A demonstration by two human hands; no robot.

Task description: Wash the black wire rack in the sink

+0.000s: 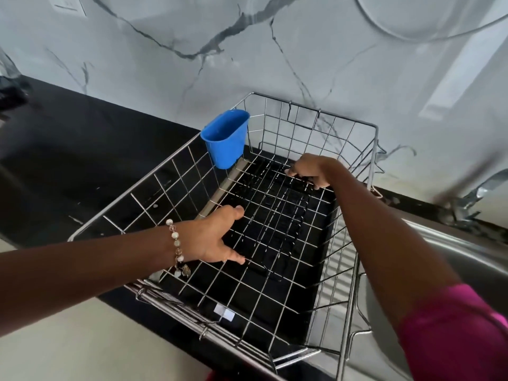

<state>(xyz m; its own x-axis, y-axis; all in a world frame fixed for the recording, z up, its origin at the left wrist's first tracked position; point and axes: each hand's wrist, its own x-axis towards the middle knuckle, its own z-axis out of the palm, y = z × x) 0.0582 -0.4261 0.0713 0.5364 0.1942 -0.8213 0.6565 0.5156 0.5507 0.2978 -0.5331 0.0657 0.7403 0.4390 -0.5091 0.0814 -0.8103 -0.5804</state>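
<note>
Head view
Black wire rack (270, 229): a dark, flat grid of thin wires lying inside a silver wire dish-drainer basket (154, 188), on the basket's floor, left of the sink.
Left hand (213, 237): reaches into the basket from the near left, thumb and fingers spread over the near-left edge of the black wire rack; fingertips touch its wires, but whether they actually clasp it cannot be told. A beaded bracelet (176, 244) sits on the wrist.
Right hand (312, 171): at the far right of the basket, fingers curled round a wire at the far end of the black wire rack.
Blue plastic cup (226, 137): hangs on the basket's far-left rim.
Black countertop (82, 149): under the basket, running to the left.
Stainless steel sink (467, 259): just right of the basket.
White marbled wall (247, 50): behind everything, on the far side.
Pink sleeve (456, 334): on the right arm, near right.
</note>
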